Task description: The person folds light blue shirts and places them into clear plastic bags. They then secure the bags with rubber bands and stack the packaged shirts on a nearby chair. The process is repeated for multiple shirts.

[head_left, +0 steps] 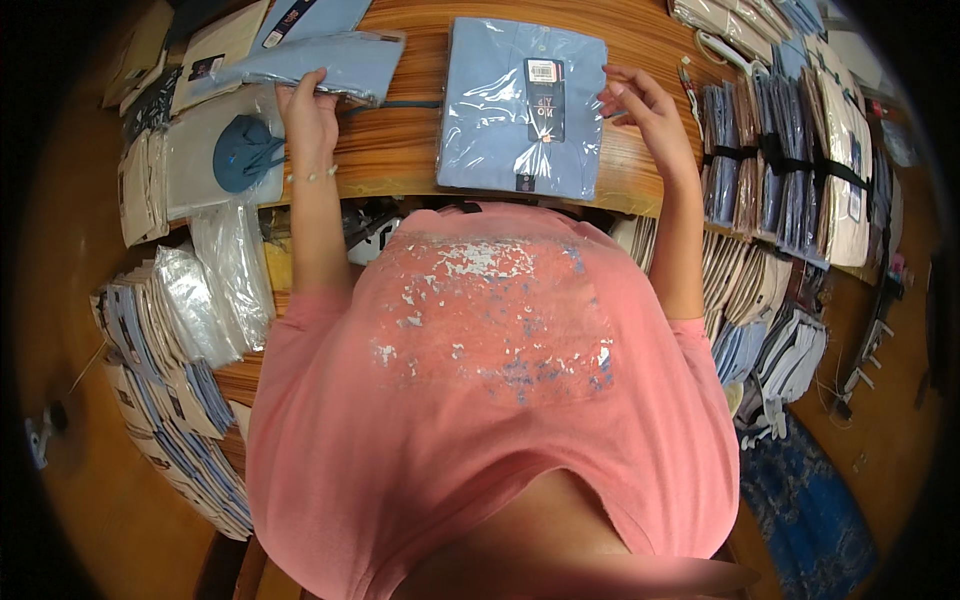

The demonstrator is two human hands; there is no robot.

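Observation:
A folded light-blue shirt in a clear plastic bag [480,110] lies flat on the wooden table in front of me, a dark label down its middle. My left hand [310,115] is closed on the near edge of another bagged light-blue garment [345,65], thumb on top, at the left of the table. My right hand [650,110] is beside the right edge of the flat bagged shirt, its fingers bent and apart. Whether its fingertips touch the plastic, I cannot tell. A teal strap [412,104] runs along the table toward the bagged shirt's left side.
A bundled teal cloth [245,155] sits left on a pale packet. Strapped stacks of bagged garments [790,160] stand at the right. More garment stacks [165,380] and clear plastic bags [215,280] are at the lower left. A white-handled tool [722,50] lies at the far right.

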